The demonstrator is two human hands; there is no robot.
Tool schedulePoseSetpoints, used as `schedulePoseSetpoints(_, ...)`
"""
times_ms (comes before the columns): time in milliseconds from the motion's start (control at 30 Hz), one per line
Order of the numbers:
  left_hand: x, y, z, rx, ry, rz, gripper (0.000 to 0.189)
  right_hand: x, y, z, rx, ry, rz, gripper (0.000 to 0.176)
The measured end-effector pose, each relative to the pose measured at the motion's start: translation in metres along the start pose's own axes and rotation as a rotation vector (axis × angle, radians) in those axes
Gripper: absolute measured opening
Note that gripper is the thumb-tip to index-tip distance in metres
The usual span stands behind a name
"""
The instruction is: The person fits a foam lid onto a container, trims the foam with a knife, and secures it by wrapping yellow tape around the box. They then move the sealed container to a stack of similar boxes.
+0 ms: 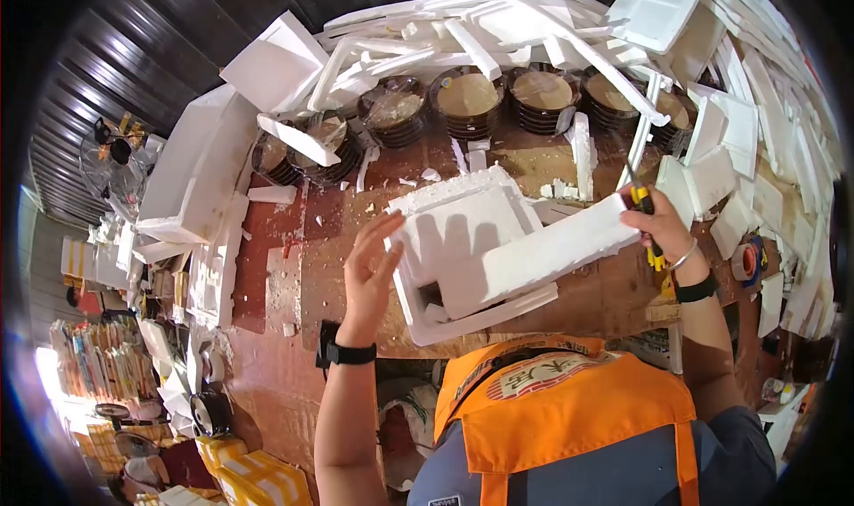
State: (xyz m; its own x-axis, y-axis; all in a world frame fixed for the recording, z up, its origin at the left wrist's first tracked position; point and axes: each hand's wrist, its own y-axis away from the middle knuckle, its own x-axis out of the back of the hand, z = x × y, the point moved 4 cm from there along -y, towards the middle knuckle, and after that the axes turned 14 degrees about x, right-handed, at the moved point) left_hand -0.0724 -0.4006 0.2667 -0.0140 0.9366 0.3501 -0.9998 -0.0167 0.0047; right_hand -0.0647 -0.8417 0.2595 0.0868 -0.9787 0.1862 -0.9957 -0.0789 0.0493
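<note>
My left hand (366, 270) is raised at the left side of a white foam box (414, 306), fingers spread and nothing in them. Its shadow falls across the white foam inside the box. My right hand (665, 228) is closed round a yellow-and-black handled tool (642, 200) with a thin, blade-like end pointing away from me. The thumb of that hand is right at the end of a long white foam slab (560, 246). This slab slants across the box, its near-left end down inside it. A narrow foam strip (507, 315) lies along the box's near side.
Stacks of dark bowl-like containers (467, 97) line the back of the brown worktable (342, 226). Broken foam (534, 21) is heaped behind them and at the right. A large foam box (191, 163) stands left. Foam crumbs (559, 188) and a tape roll (745, 263) lie around.
</note>
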Motion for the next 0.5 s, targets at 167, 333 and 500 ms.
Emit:
schedulePoseSetpoints(167, -0.01, 0.034, -0.001, -0.08, -0.226, -0.043, 0.038, -0.033, -0.005, 0.002, 0.018, 0.024, -0.02, 0.046)
schedulePoseSetpoints(333, -0.014, 0.037, -0.004, -0.135, -0.386, -0.088, 0.049, -0.045, -0.001, -0.006, 0.02, 0.199, -0.051, 0.053)
schedulePoseSetpoints(500, -0.033, 0.033, 0.028, -0.269, -0.567, -0.157, 0.06, -0.043, 0.001, -0.014, 0.058, 0.37, -0.107, 0.056)
